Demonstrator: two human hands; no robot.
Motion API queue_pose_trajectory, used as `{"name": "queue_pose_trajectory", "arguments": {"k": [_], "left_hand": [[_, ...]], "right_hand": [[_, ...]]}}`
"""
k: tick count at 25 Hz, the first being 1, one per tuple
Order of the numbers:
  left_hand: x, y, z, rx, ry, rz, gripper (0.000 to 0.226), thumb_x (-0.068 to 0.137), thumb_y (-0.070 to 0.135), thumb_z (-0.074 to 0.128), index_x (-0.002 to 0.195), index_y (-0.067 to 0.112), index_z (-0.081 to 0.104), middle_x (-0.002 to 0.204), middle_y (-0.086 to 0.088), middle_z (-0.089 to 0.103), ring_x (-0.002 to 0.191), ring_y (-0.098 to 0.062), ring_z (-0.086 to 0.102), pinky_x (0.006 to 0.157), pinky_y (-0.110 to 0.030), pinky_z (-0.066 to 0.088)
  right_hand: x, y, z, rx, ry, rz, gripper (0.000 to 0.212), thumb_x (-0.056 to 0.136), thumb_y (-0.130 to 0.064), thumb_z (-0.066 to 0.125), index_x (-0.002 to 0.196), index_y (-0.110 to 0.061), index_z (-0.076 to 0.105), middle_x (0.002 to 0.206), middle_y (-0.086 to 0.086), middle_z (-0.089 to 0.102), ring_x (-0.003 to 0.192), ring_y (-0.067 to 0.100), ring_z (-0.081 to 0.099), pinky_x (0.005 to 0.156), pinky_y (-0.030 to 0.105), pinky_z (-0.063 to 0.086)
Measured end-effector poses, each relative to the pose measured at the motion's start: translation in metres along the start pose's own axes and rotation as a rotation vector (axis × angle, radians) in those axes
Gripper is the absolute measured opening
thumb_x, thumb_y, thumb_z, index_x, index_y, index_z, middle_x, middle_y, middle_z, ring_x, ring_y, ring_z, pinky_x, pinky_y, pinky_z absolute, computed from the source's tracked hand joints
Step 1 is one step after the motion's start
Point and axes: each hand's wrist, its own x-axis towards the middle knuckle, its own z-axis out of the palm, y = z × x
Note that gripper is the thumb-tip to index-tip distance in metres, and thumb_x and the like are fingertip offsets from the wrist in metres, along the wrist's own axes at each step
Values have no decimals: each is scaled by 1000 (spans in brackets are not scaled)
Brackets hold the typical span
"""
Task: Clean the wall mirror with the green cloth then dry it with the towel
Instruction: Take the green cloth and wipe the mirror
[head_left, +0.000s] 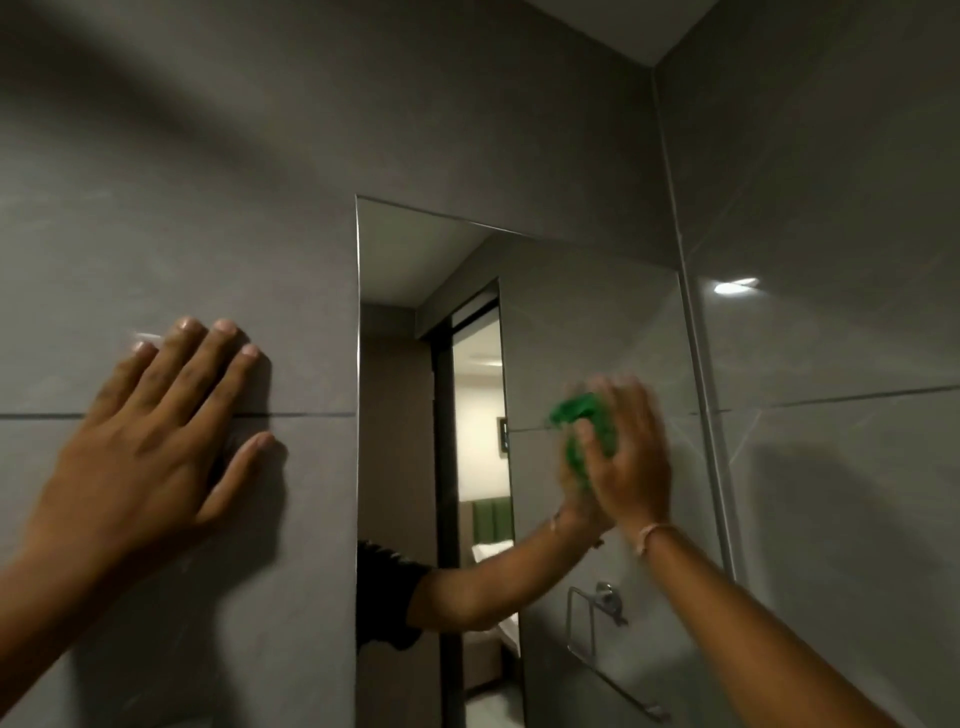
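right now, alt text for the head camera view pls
A right hand presses a green cloth against a wall mirror, blurred by motion. The left hand lies flat on the grey tiled wall beside it.

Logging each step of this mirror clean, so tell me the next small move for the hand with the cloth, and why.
Probably sweep the right hand and its green cloth up and left across the mirror. The cloth is pressed to the glass at mid-height near the right edge, with much glass above and to the left. The left hand lies flat on the tiled wall, bracing. No towel is in view.
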Motion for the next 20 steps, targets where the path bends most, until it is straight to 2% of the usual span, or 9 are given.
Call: {"name": "queue_pose_trajectory", "arguments": {"k": [2,4,7,10,13,14,16,18,20], "left_hand": [[0,1,-3,22,7,1,77,90,53,35,154,9,30,164,-15,24,155,-32,14,126,-51,13],[0,3,-5,34,14,4,76,91,52,34,153,9,31,164,-16,26,154,-33,16,126,-52,15],[0,3,-2,21,21,8,76,91,53,36,154,10,30,164,-15,25,155,-32,15,126,-52,15],[1,-1,6,-21,25,5,79,89,55,36,154,10,31,165,-14,23,156,-30,10,125,-55,14],[1,-3,4,-25,29,14,78,89,54,37,152,7,34,164,-16,26,156,-31,13,124,-56,17],[1,-3,1,-8,32,14,77,89,53,37,151,7,35,163,-16,27,155,-32,15,124,-55,18],[1,0,-5,29,38,18,76,90,51,37,151,6,36,162,-17,29,153,-33,20,124,-53,19],[-1,2,-8,45,39,10,75,91,50,36,150,5,37,161,-18,31,152,-34,24,124,-52,20],[-1,3,-10,53,20,5,74,92,51,35,150,5,37,161,-18,31,152,-34,25,123,-53,22]], "right_hand": [[30,35,-7,5,51,342,71,86,-61,28,146,-25,41,156,11,37,144,34,32,113,57,31],[41,18,-1,-23,93,401,66,87,-54,33,146,-24,42,154,13,39,143,36,33,113,57,30],[22,-87,17,-5,97,7,56,92,-44,42,146,-29,39,156,6,38,148,30,26,119,55,23],[-10,-185,27,59,-175,-447,66,88,-49,52,149,-39,30,163,-3,23,153,28,5,123,48,6],[28,-170,27,35,-133,-602,67,85,-50,57,147,-39,36,161,-3,30,151,27,15,121,48,18],[49,-145,28,29,-78,-537,63,87,-50,55,146,-37,39,159,-2,33,150,27,21,120,47,22],[87,-77,23,3,50,-223,58,90,-54,44,144,-34,43,157,2,37,146,29,29,115,50,30],[111,-21,10,12,61,135,65,87,-58,34,145,-32,42,157,6,36,144,32,30,112,53,33],[118,-17,5,23,40,306,64,87,-56,34,147,-33,39,159,5,32,146,32,25,114,55,30]]}}
